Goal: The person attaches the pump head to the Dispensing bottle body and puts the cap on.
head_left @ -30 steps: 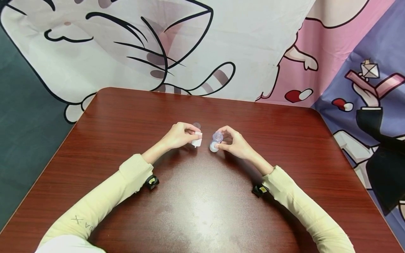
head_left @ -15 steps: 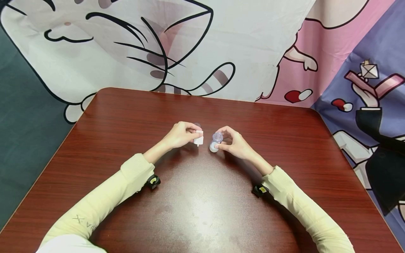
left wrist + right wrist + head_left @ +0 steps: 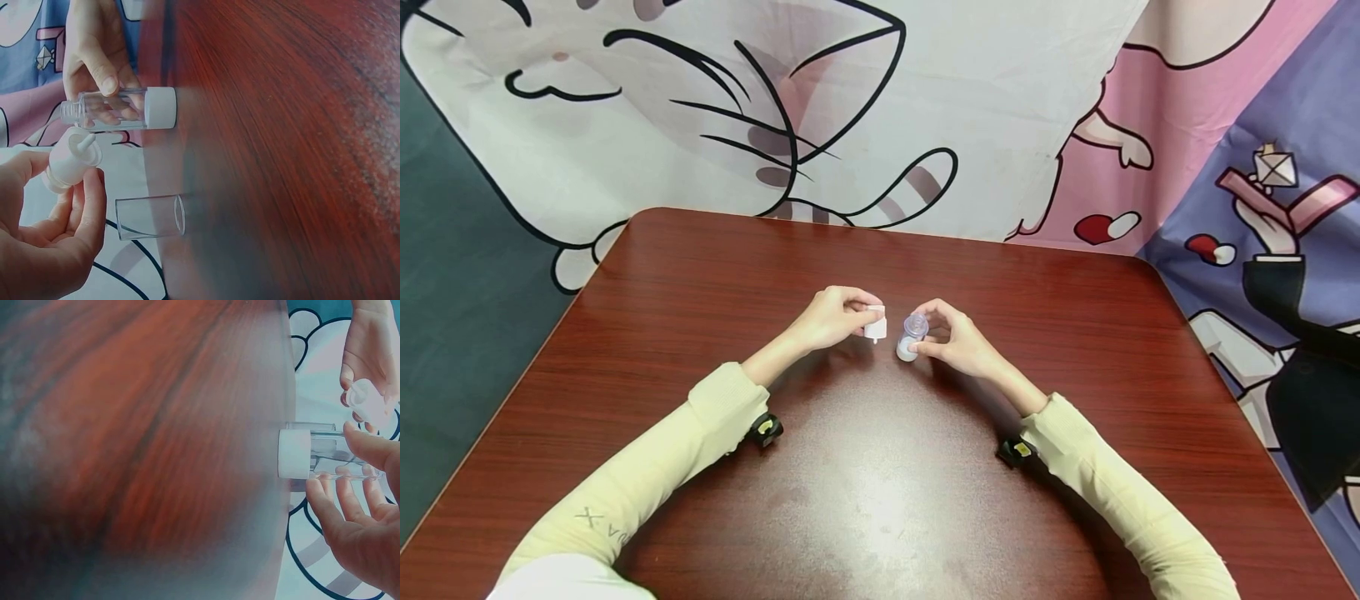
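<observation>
My left hand [image 3: 833, 319] pinches a white pump head [image 3: 876, 323] between thumb and fingers, its short stem pointing down. Just to the right stands a clear bottle [image 3: 912, 335] with a white base, upright on the table and with its threaded neck uncovered. My right hand [image 3: 964, 343] holds the bottle around its sides. In the left wrist view the pump head [image 3: 70, 164] is close to the bottle's neck [image 3: 70, 112] but apart from it. A clear cylindrical cap [image 3: 150, 217] stands on the table in that view; in the head view my left hand hides it.
The brown wooden table [image 3: 880, 467] extends on all sides of the hands. Behind its far edge hangs a printed cloth [image 3: 1000, 108] with cartoon figures. A small black wrist camera [image 3: 766, 429] is strapped under the left sleeve, another [image 3: 1017, 451] under the right.
My left hand has moved slightly right and away from me with the pump head, nearer the bottle, and now covers the clear cap in the head view. My right hand and the bottle stay put.
</observation>
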Motion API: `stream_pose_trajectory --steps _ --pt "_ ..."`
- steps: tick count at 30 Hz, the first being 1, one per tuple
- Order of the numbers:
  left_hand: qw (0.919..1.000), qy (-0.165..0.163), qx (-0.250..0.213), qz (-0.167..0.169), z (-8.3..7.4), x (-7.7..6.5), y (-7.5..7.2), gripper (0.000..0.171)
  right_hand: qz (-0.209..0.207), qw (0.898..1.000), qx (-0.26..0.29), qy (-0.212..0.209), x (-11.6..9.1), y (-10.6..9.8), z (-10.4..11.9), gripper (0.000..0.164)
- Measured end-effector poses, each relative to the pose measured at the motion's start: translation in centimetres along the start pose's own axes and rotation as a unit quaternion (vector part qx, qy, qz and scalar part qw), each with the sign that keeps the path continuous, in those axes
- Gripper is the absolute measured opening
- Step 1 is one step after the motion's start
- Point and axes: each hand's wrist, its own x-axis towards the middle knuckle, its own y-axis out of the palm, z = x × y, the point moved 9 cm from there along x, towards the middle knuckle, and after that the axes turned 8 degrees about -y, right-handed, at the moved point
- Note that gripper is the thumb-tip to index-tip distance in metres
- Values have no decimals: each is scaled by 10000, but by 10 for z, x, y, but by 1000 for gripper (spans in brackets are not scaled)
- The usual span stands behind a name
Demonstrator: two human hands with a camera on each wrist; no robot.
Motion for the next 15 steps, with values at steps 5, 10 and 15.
stream_pose_trajectory --steps 5,10,15 --pt "10000 -2 -18 -35 -2 -1 -1 27 -1 10000 94 -21 1 1 0 42" --pt "9999 71 -39 -77 -4 -2 -1 29 7 9999 149 1 1 1 0 42" --pt "9997 175 -115 -127 -7 -2 -1 29 0 9999 102 51 0 1 -1 42"
